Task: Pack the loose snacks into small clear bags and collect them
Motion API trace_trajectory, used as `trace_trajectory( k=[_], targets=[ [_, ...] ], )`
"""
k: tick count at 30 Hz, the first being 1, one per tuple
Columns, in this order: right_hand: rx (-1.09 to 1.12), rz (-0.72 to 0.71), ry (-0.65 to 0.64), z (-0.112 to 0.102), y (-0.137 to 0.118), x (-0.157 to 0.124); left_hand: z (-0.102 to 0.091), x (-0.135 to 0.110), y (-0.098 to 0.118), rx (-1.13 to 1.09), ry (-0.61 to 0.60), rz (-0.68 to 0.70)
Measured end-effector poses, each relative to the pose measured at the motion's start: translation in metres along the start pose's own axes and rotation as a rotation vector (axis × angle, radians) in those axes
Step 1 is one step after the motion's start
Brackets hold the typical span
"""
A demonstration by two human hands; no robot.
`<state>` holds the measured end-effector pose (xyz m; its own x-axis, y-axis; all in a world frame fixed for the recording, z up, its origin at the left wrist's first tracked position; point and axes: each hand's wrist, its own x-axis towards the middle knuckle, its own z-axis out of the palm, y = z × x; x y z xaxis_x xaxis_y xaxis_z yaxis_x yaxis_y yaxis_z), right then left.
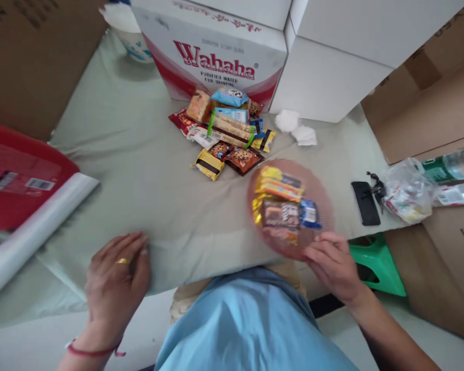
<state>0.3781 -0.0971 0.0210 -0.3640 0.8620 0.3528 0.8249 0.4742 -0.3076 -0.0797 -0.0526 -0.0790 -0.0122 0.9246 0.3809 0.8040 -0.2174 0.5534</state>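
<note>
My right hand (pixel 334 265) pinches the near right rim of a round, clear pinkish plate (pixel 319 188). On the plate lie a yellow-wrapped snack (pixel 280 183), a dark brown snack packet (pixel 281 214) and a small blue packet (pixel 310 213), all slightly blurred. The plate is near the table's front edge; whether it touches the cloth I cannot tell. My left hand (pixel 118 278), with a gold ring, rests on the cloth at the left, holding nothing, its fingers loosely laid down. Beyond the plate is a pile of wrapped snacks (pixel 232 131), with a yellow packet (pixel 209 164) at its near side.
A Wahaha water carton (pixel 220 62) stands behind the pile. Crumpled white tissues (pixel 296 126) lie to its right. Farther right are a black phone (pixel 365 203), a plastic bag (pixel 408 188) and bottles (pixel 458 165). A red container (pixel 23 175) and white roll (pixel 42 234) sit left.
</note>
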Motion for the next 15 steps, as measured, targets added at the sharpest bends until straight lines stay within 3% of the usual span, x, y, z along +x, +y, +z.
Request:
trace_trajectory(
  k=[4, 7, 11, 15],
  targets=[
    [-0.274, 0.056, 0.082, -0.035, 0.077, 0.012, 0.007, -0.016, -0.012, 0.129, 0.045, 0.003],
    [-0.392, 0.132, 0.125, -0.042, 0.152, 0.030, 0.014, -0.021, -0.012, 0.228, 0.084, 0.017],
    [-0.416, 0.296, 0.070, -0.026, 0.229, 0.063, 0.015, -0.022, -0.009, 0.247, 0.107, 0.078],
    [-0.374, 0.432, 0.030, -0.001, 0.260, 0.098, 0.014, -0.021, -0.006, 0.239, 0.116, 0.088]
  ],
)
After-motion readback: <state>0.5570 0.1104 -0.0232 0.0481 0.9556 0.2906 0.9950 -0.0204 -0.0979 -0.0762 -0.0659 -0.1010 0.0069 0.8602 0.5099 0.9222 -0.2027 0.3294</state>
